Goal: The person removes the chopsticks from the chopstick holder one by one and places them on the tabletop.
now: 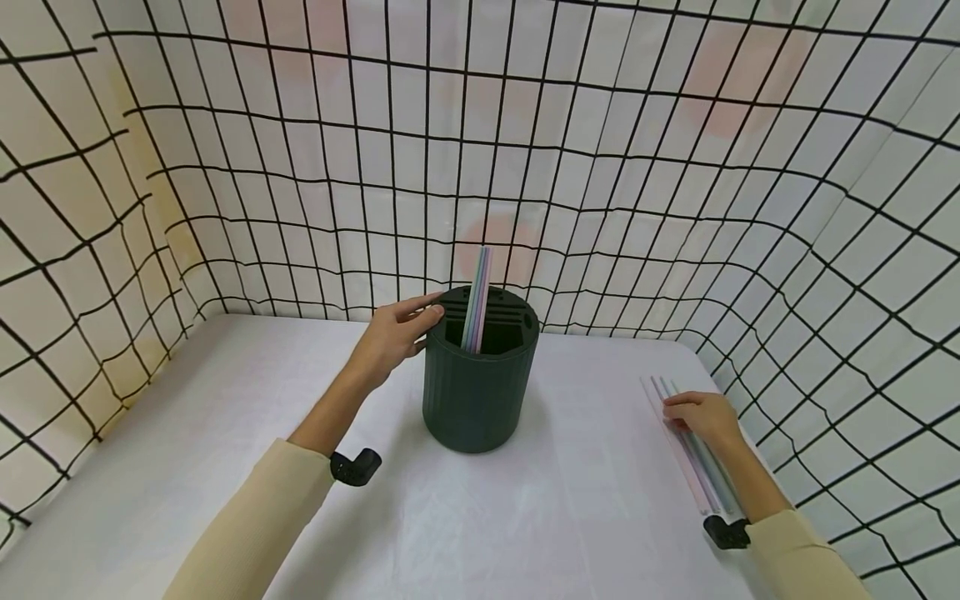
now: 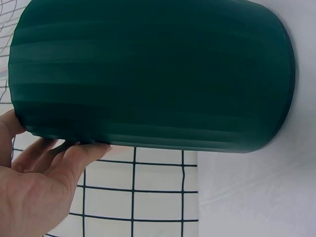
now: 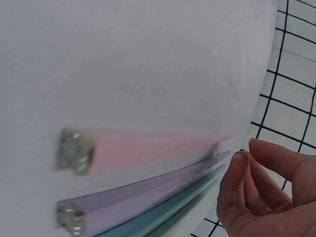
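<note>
A dark green ribbed pen holder (image 1: 480,400) stands on the table, with several thin pastel sticks (image 1: 477,300) leaning upright in its front compartment. My left hand (image 1: 393,337) grips the holder's upper left side, thumb at the rim. In the left wrist view the fingers of the left hand (image 2: 44,182) lie against the ribbed wall. To the right, my right hand (image 1: 705,417) hovers over more long sticks (image 1: 693,467) lying side by side. The right wrist view shows the right hand (image 3: 266,187) with thumb and fingertips loosely bent close together beside a pink stick (image 3: 143,148) and a purple stick (image 3: 118,205), nothing visible between them.
Black wire grid (image 1: 502,167) surrounds the white table (image 1: 585,500) at the back and both sides. The lying sticks are near the right-hand grid. A black wrist mount (image 1: 356,467) sits on the left wrist, and another mount (image 1: 726,532) on the right.
</note>
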A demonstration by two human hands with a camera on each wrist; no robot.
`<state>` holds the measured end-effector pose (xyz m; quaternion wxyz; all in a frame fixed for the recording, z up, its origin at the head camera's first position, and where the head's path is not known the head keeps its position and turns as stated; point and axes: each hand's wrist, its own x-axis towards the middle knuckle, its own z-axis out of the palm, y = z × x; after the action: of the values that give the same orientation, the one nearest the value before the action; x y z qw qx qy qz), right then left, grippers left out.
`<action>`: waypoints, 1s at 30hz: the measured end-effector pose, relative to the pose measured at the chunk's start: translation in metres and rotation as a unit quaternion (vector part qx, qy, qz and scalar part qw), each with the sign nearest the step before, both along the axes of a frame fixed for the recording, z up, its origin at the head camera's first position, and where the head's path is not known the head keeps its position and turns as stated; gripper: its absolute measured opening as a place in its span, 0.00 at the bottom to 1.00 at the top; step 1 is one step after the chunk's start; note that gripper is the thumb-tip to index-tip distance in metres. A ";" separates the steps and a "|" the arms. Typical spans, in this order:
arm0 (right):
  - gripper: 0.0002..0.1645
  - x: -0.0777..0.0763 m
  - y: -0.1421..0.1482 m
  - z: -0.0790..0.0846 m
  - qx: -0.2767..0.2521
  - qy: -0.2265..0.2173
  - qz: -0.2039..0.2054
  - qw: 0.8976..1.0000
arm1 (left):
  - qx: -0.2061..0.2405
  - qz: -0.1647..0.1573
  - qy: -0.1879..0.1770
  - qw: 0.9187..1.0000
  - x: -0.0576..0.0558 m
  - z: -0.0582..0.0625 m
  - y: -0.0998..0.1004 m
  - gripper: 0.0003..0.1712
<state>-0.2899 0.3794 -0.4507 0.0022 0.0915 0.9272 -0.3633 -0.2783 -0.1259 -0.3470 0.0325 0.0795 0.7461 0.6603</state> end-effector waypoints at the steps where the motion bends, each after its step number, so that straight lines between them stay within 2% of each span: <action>1: 0.21 0.001 -0.002 0.003 0.001 0.004 0.000 1.000 | 0.000 0.000 0.000 1.000 0.000 0.000 0.000 0.27; 7: 0.24 0.001 -0.025 0.033 -0.007 0.039 0.018 0.999 | 0.002 -0.003 -0.001 1.000 -0.001 -0.001 0.000 0.28; 14: 0.26 0.004 -0.082 0.082 -0.026 0.094 0.066 0.993 | 0.003 -0.001 -0.002 1.000 0.000 0.000 0.000 0.28; 24: 0.24 0.009 -0.176 0.154 -0.096 0.149 0.149 0.973 | 0.003 -0.005 -0.003 1.000 -0.001 -0.001 0.000 0.28; 27: 0.22 0.010 -0.202 0.165 -0.126 0.153 0.181 0.963 | 0.004 -0.004 -0.002 1.000 0.000 0.000 0.000 0.28; 30: 0.21 0.011 -0.224 0.168 -0.150 0.152 0.210 0.954 | 0.006 -0.002 -0.003 1.000 0.001 0.001 0.000 0.27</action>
<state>-0.2784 0.1553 -0.2823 -0.0492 -0.1628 0.8498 -0.4988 -0.2774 -0.1261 -0.3464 0.0356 0.0796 0.7416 0.6652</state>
